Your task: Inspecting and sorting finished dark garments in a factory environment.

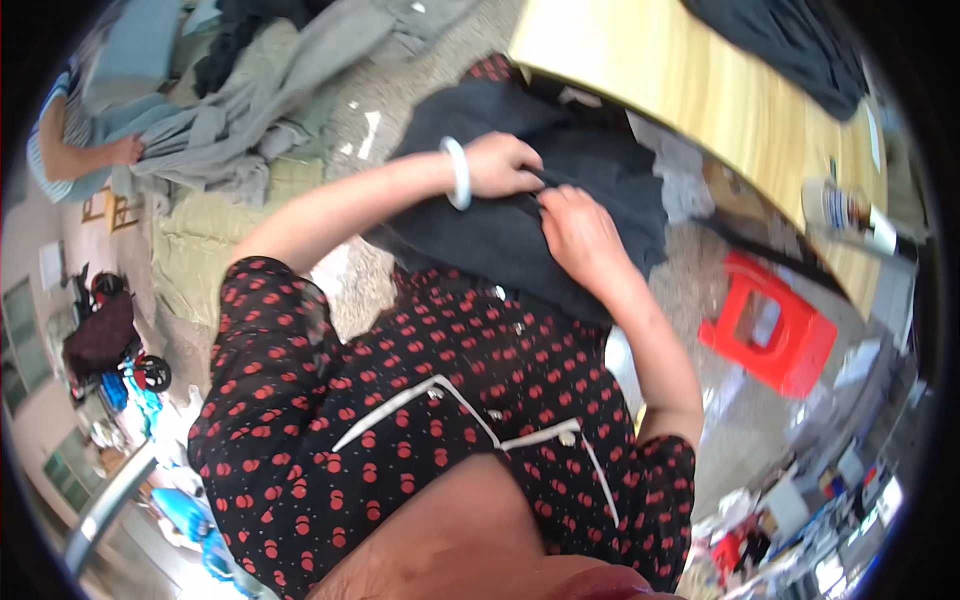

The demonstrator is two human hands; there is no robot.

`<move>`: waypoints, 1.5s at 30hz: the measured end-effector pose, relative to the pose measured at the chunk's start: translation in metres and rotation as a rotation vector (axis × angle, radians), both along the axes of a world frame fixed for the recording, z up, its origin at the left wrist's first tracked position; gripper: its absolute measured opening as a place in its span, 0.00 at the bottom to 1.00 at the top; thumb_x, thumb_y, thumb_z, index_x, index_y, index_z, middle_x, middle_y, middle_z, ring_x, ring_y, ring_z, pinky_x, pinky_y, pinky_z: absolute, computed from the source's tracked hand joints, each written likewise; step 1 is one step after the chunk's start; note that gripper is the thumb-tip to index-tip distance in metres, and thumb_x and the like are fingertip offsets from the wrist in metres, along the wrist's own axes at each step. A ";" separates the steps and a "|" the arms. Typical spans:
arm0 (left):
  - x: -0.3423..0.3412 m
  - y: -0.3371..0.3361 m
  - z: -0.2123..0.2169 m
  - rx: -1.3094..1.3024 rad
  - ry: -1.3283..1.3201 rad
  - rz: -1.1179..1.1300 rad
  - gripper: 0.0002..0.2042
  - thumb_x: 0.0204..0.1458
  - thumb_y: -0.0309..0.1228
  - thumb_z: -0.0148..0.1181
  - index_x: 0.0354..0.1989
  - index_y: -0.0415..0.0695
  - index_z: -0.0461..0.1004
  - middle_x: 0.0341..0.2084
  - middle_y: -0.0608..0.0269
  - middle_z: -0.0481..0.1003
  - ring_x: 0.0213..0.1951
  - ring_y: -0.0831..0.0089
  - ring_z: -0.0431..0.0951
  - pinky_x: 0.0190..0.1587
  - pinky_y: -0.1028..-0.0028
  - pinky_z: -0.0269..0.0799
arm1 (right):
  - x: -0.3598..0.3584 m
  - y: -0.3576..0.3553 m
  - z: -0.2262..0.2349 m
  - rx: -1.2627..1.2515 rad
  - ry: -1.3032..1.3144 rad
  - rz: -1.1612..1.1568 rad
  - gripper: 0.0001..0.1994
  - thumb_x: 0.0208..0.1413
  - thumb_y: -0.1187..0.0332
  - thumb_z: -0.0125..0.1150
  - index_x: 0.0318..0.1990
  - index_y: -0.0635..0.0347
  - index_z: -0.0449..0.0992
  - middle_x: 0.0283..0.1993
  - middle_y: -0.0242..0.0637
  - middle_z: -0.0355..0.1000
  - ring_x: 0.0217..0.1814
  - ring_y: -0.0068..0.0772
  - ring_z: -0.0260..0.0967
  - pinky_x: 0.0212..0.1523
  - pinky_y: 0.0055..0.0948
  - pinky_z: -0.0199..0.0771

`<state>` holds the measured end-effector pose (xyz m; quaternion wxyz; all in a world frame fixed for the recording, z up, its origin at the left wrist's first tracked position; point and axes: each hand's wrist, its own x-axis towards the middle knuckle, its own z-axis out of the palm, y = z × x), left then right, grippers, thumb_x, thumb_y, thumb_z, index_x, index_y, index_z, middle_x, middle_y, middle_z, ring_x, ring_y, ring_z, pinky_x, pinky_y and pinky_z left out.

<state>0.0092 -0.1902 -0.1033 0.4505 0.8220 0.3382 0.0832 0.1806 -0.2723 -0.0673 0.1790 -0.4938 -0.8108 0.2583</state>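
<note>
A dark charcoal cloth, seemingly a garment [460, 120], lies spread across my lap. My left hand [500, 165], with a pale bracelet [456, 174] on its wrist, pinches the cloth near its middle. Right beside it, my right hand [580, 232] has its fingers bent and pressed onto the same cloth. The two sets of fingertips almost meet at a small fold. Anything tiny between them is too small to make out.
A pale wooden table [640, 50] stands ahead and to the right, bearing a dark cloth [790, 50] and a bottle [828, 205]. A red plastic stool [790, 345] sits at right. At far left, another person's hand [128, 150] grips grey fabric [220, 125] above greenish cloth [190, 235].
</note>
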 end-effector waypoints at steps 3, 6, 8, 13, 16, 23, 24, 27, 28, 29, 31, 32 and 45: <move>0.008 -0.004 0.019 -0.060 0.000 0.173 0.14 0.42 0.39 0.54 0.28 0.40 0.75 0.25 0.48 0.74 0.32 0.54 0.74 0.36 0.64 0.68 | -0.007 0.003 0.017 0.077 0.061 -0.037 0.06 0.44 0.78 0.49 0.32 0.66 0.67 0.32 0.47 0.66 0.37 0.49 0.65 0.38 0.39 0.66; 0.008 -0.008 0.020 -0.157 -0.046 0.209 0.13 0.44 0.37 0.56 0.29 0.37 0.74 0.22 0.48 0.73 0.26 0.66 0.74 0.33 0.69 0.67 | -0.012 0.003 0.029 0.067 0.049 -0.139 0.06 0.44 0.78 0.49 0.32 0.65 0.67 0.32 0.48 0.66 0.36 0.50 0.65 0.37 0.40 0.67; 0.010 -0.013 0.025 -0.285 -0.054 0.270 0.13 0.45 0.38 0.56 0.27 0.37 0.74 0.20 0.52 0.73 0.25 0.71 0.72 0.32 0.71 0.66 | -0.011 -0.004 0.026 0.069 0.064 -0.179 0.05 0.44 0.77 0.49 0.32 0.64 0.66 0.31 0.47 0.67 0.35 0.50 0.66 0.35 0.40 0.67; 0.013 -0.013 0.030 -0.364 -0.020 0.303 0.13 0.46 0.37 0.55 0.28 0.37 0.74 0.20 0.56 0.73 0.26 0.74 0.70 0.33 0.73 0.65 | -0.011 -0.003 0.026 0.044 0.083 -0.235 0.06 0.44 0.76 0.51 0.32 0.63 0.67 0.32 0.46 0.68 0.34 0.49 0.67 0.34 0.39 0.68; 0.012 -0.007 0.026 -0.378 -0.019 0.265 0.13 0.46 0.37 0.55 0.29 0.37 0.74 0.20 0.57 0.73 0.26 0.75 0.70 0.33 0.73 0.65 | -0.008 0.002 0.022 0.019 0.081 -0.280 0.07 0.45 0.75 0.53 0.33 0.63 0.67 0.33 0.46 0.69 0.35 0.49 0.68 0.35 0.38 0.68; 0.016 -0.001 0.024 -0.117 0.081 0.115 0.16 0.46 0.39 0.49 0.24 0.35 0.72 0.24 0.43 0.72 0.31 0.51 0.72 0.37 0.62 0.66 | -0.001 0.003 0.010 0.075 -0.053 -0.255 0.10 0.47 0.74 0.54 0.38 0.66 0.68 0.33 0.49 0.68 0.37 0.49 0.67 0.38 0.38 0.67; 0.017 -0.002 0.024 -0.126 0.079 0.109 0.16 0.46 0.39 0.49 0.24 0.35 0.72 0.24 0.43 0.72 0.31 0.51 0.72 0.37 0.62 0.66 | -0.001 0.002 0.008 0.061 -0.096 -0.236 0.09 0.48 0.74 0.53 0.38 0.65 0.68 0.33 0.48 0.68 0.37 0.49 0.66 0.38 0.38 0.67; 0.015 -0.007 0.033 0.039 0.108 -0.030 0.17 0.48 0.38 0.49 0.28 0.32 0.68 0.29 0.45 0.70 0.35 0.50 0.70 0.39 0.61 0.65 | 0.002 0.002 0.004 0.082 -0.085 -0.216 0.09 0.49 0.74 0.51 0.38 0.65 0.68 0.33 0.48 0.67 0.37 0.49 0.66 0.39 0.39 0.66; 0.015 -0.010 0.030 0.031 0.109 -0.031 0.17 0.48 0.38 0.49 0.28 0.32 0.68 0.29 0.45 0.70 0.35 0.50 0.70 0.39 0.61 0.65 | 0.002 0.002 0.004 0.074 -0.085 -0.217 0.09 0.49 0.74 0.51 0.38 0.65 0.68 0.33 0.48 0.67 0.37 0.49 0.66 0.39 0.39 0.66; 0.015 -0.012 0.027 0.095 0.104 -0.042 0.16 0.47 0.38 0.49 0.28 0.32 0.68 0.29 0.45 0.69 0.35 0.50 0.70 0.39 0.61 0.65 | 0.002 0.002 0.003 0.075 -0.097 -0.214 0.09 0.49 0.74 0.50 0.39 0.65 0.68 0.33 0.48 0.67 0.37 0.49 0.66 0.39 0.39 0.67; 0.016 -0.017 0.021 0.147 0.099 -0.060 0.15 0.46 0.37 0.50 0.28 0.32 0.67 0.29 0.45 0.69 0.35 0.51 0.70 0.39 0.61 0.65 | 0.002 0.000 0.002 0.064 -0.110 -0.217 0.09 0.50 0.74 0.50 0.39 0.65 0.67 0.33 0.49 0.67 0.38 0.48 0.66 0.39 0.39 0.67; 0.017 -0.019 0.017 0.186 0.097 -0.035 0.14 0.45 0.36 0.50 0.28 0.33 0.67 0.28 0.46 0.69 0.35 0.51 0.70 0.39 0.61 0.65 | 0.003 0.000 0.001 0.065 -0.101 -0.211 0.08 0.50 0.74 0.50 0.38 0.65 0.67 0.33 0.48 0.67 0.38 0.48 0.66 0.38 0.39 0.67; 0.019 -0.016 0.005 0.244 0.057 -0.032 0.08 0.43 0.25 0.46 0.30 0.32 0.65 0.27 0.47 0.68 0.34 0.52 0.70 0.38 0.61 0.66 | 0.023 0.010 -0.017 0.060 0.068 -0.147 0.08 0.49 0.75 0.49 0.37 0.68 0.68 0.34 0.50 0.68 0.38 0.50 0.67 0.38 0.37 0.68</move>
